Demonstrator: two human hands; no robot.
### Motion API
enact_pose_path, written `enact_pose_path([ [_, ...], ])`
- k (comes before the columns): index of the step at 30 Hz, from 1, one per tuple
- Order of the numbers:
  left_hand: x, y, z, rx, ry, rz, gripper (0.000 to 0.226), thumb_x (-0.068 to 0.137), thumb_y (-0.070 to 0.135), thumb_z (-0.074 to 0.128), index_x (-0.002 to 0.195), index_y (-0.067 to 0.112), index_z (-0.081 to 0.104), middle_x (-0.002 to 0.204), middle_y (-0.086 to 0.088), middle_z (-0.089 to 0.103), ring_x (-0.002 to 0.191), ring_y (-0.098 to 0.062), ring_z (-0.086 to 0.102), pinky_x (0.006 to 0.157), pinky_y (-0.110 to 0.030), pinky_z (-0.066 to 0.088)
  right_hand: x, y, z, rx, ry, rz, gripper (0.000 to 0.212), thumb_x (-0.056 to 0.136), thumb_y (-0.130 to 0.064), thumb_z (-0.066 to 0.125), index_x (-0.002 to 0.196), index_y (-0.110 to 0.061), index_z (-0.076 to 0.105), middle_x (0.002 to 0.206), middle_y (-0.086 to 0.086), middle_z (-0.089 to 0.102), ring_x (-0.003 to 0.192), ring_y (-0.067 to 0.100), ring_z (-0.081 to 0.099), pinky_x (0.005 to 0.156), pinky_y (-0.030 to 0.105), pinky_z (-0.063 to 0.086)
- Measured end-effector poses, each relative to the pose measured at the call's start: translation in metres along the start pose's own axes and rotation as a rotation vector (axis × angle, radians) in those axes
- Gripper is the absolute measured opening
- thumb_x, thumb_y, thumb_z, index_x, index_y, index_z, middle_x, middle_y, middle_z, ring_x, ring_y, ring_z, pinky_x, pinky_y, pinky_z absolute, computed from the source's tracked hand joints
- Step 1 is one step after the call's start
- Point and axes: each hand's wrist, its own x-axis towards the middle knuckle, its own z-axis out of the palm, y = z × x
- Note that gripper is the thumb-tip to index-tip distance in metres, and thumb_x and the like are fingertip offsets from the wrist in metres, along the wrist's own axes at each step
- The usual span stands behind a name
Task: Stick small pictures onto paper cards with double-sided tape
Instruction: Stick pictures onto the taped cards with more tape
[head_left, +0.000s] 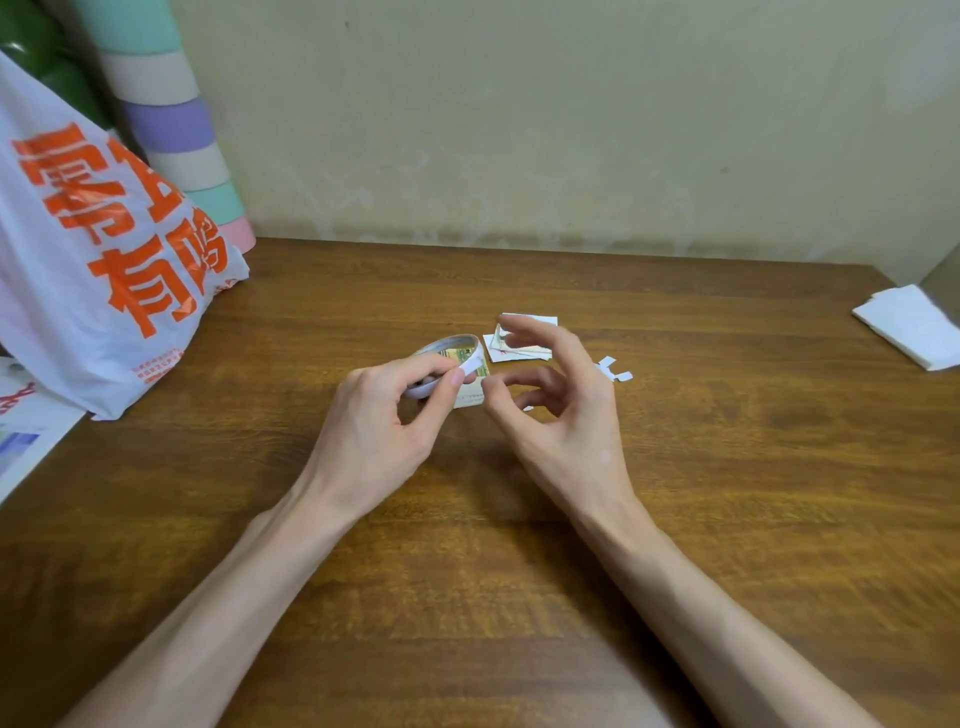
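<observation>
Wooden table (727, 467) meets cream wall (519, 130); left fingers (435, 401) pinch tape roll (453, 340), right fingers (546, 339) seemingly loose.

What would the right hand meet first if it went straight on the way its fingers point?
Probably the loose tape end of the double-sided tape roll that the left hand pinches: the right hand points left at it. Depth is unclear, so it might pass just above.

Left hand (384, 415) pinching tape roll (452, 344), right hand (563, 415) spread, seemingly stacked cards (543, 319)
</observation>
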Motion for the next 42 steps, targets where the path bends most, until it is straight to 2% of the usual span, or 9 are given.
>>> enact_pose_path([
  [5, 0.000, -0.002, -0.001, 0.000, -0.008, 0.004, 0.024, 0.102, 0.037, 0.058, 0.106, 0.026, 0.079, 0.084, 0.008, 0.075, 0.076, -0.017, 0.070, 0.067, -0.042, 0.054, -0.003, 0.005, 0.002, -0.257, -0.033, -0.158, 0.032, 0.091, -0.014, 0.075, 0.123, -0.018, 0.077, 0.123, -0.005, 0.067, 0.100, 0.010, 0.069, 0.074, 0.014, 0.052],
  [9, 0.000, 0.004, -0.002, -0.010, -0.007, 0.003, 0.015, 0.103, 0.022, 0.065, 0.102, 0.021, 0.080, 0.068, 0.023, 0.064, 0.058, -0.003, 0.059, 0.056, -0.012, 0.038, -0.002, 0.005, 0.001, -0.314, 0.026, -0.228, 0.011, 0.091, -0.018, 0.079, 0.102, -0.017, 0.083, 0.111, -0.004, 0.073, 0.095, 0.008, 0.069, 0.073, 0.013, 0.048],
  [14, 0.001, 0.001, -0.006, 0.079, -0.051, 0.059, 0.024, 0.099, 0.034, 0.058, 0.098, 0.024, 0.080, 0.070, 0.003, 0.066, 0.067, -0.017, 0.058, 0.061, -0.025, 0.041, 0.003, 0.004, -0.007, -0.187, -0.108, -0.109, 0.004, 0.091, -0.016, 0.082, 0.094, -0.019, 0.082, 0.095, -0.006, 0.071, 0.086, 0.017, 0.067, 0.068, 0.019, 0.047],
  [18, 0.000, 0.005, -0.006, 0.121, -0.013, 0.091, 0.020, 0.099, 0.030, 0.060, 0.092, 0.024, 0.078, 0.063, 0.008, 0.059, 0.070, -0.015, 0.058, 0.071, -0.031, 0.046, 0.004, 0.003, -0.008, -0.224, -0.125, -0.144, 0.003, 0.093, -0.015, 0.078, 0.091, -0.016, 0.078, 0.090, -0.008, 0.073, 0.087, 0.016, 0.068, 0.068, 0.025, 0.048],
  [23, 0.004, 0.012, -0.008, -0.134, -0.039, 0.014, 0.022, 0.101, 0.012, 0.065, 0.084, 0.020, 0.076, 0.054, 0.010, 0.044, 0.053, -0.006, 0.043, 0.057, -0.016, 0.032, 0.003, -0.001, -0.001, -0.154, -0.083, -0.195, 0.005, 0.096, -0.009, 0.074, 0.092, -0.010, 0.072, 0.090, -0.004, 0.073, 0.086, 0.018, 0.067, 0.075, 0.031, 0.051],
  [26, 0.005, 0.011, -0.014, -0.252, -0.048, -0.019, 0.024, 0.104, 0.016, 0.063, 0.088, 0.022, 0.079, 0.057, -0.012, 0.050, 0.052, -0.021, 0.033, 0.050, -0.027, 0.024, 0.003, -0.008, -0.006, 0.145, -0.069, -0.035, 0.005, 0.099, -0.006, 0.070, 0.095, -0.004, 0.072, 0.091, 0.000, 0.075, 0.090, 0.014, 0.070, 0.083, 0.029, 0.054],
  [29, 0.003, 0.010, -0.018, -0.283, -0.042, -0.037, 0.023, 0.105, 0.019, 0.061, 0.093, 0.019, 0.081, 0.053, 0.007, 0.039, 0.050, -0.007, 0.027, 0.049, -0.021, 0.021, 0.006, -0.008, -0.012, 0.248, 0.011, 0.067, 0.007, 0.097, -0.009, 0.073, 0.100, -0.004, 0.076, 0.097, 0.002, 0.078, 0.095, 0.011, 0.072, 0.087, 0.024, 0.054],
  [35, -0.003, 0.017, -0.011, -0.400, -0.216, -0.037, 0.023, 0.103, 0.030, 0.061, 0.090, 0.017, 0.075, 0.061, -0.003, 0.054, 0.055, -0.025, 0.042, 0.055, -0.030, 0.034, 0.005, -0.005, -0.010, 0.253, -0.024, 0.101, 0.019, 0.090, -0.005, 0.079, 0.109, -0.008, 0.077, 0.108, 0.004, 0.080, 0.105, 0.018, 0.075, 0.092, 0.030, 0.059],
  [42, -0.010, 0.030, -0.001, -0.880, -0.715, -0.333, 0.040, 0.104, 0.033, 0.051, 0.080, 0.012, 0.075, 0.055, -0.002, 0.049, 0.043, -0.012, 0.042, 0.056, -0.031, 0.053, -0.003, -0.009, 0.003, 0.432, -0.149, 0.276, 0.020, 0.092, 0.002, 0.073, 0.112, 0.000, 0.075, 0.108, 0.015, 0.079, 0.106, 0.023, 0.077, 0.091, 0.028, 0.059],
])
